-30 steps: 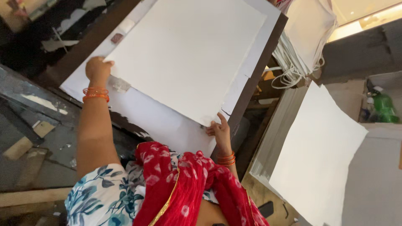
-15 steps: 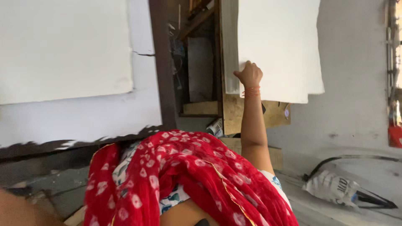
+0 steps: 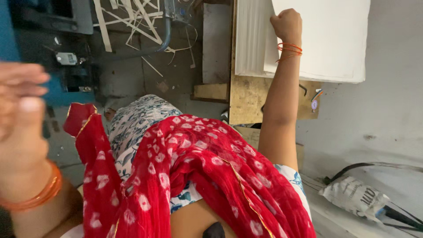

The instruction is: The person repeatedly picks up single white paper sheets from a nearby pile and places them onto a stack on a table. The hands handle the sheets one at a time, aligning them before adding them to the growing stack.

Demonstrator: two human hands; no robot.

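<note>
One sheet in hand: the top white sheet (image 3: 326,39) lies on the stack of white sheets (image 3: 250,39), and its near corner is pinched up off the stack's left part.
Right hand (image 3: 287,24): grip closed as a fist on that corner, arm stretched out straight to the stack.
Left hand (image 3: 21,99): well apart from the stack, close to the camera and blurred; fingers loosely spread, nothing seen in its grip.
Step in hand: by the look of it, the top sheet is being separated from the stack, with only the corner raised and the rest lying flat.
Next move calls for: a judgement only, but lifting this sheet alone would need the corner peeled clear of the ones beneath, and the free hand brought over to steady so wide a piece.
Tabletop (image 3: 246,99): bare wooden board under the stack, showing along the stack's near edge.
Paper strips (image 3: 132,17): many, too tangled to count, scattered on the floor well left of the stack.
Sack (image 3: 354,196): one, crumpled and pale, on the floor well away from the stack on the near side, touching black cables (image 3: 392,213).
Counts: two hands, one stack, one raised sheet; thin orange bangles (image 3: 290,48) at the right wrist, number unclear.
</note>
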